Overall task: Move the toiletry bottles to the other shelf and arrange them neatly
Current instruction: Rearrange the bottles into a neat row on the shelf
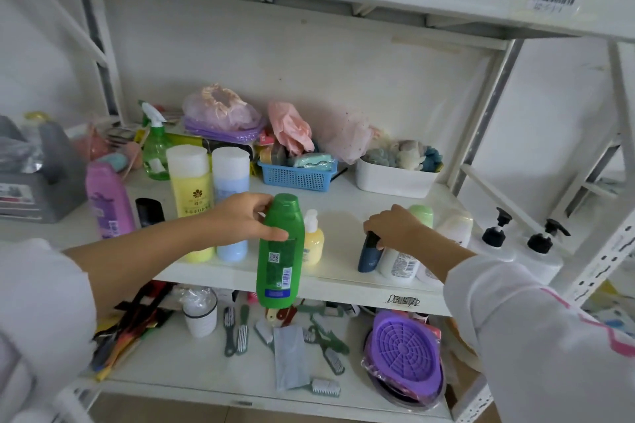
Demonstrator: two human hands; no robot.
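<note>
My left hand (240, 220) grips a tall green bottle (280, 261) near its cap and holds it upright in front of the middle shelf (343, 244). My right hand (395, 227) is closed on the top of a dark blue bottle (369, 256) that stands on the shelf beside a white bottle (398, 264). A yellow bottle (192, 189) and a pale blue bottle (230, 178) stand behind my left hand. Further along the shelf are a purple bottle (108, 203), a small yellow pump bottle (312, 240), a light green-capped bottle (422, 215) and two black pump dispensers (494, 233).
A green spray bottle (156, 148), a blue basket (297, 177), a white tub (395, 178) and bagged items fill the back of the shelf. A grey box (41, 182) sits at the left. The lower shelf (192, 364) holds brushes, a cup and a purple mat (405, 350).
</note>
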